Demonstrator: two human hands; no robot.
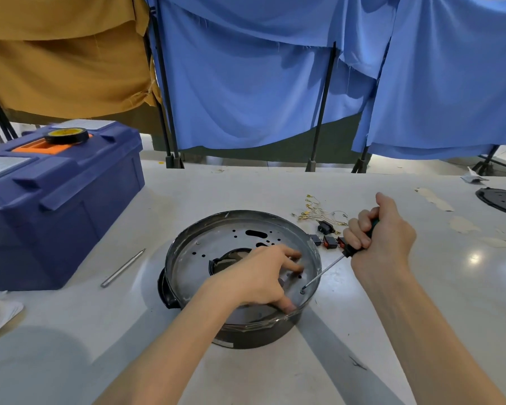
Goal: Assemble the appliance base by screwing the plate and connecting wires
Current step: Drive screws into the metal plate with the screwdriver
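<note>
The right hand (380,238) grip is closed on the screwdriver (330,266), its tip set steeply slanted at a screw (303,291) near the plate (216,244) rim. The plate is pressed down by the spread left hand (263,276), nothing held. Cam-out or a skewed screw is judged likely from the slant.

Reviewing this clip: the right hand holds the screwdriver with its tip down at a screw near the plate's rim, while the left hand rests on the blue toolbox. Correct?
Not quite. The head view shows the left hand pressing on the metal plate inside the appliance base, not on the blue toolbox. The rest holds: the right hand grips the screwdriver, its tip at a screw near the rim.
</note>
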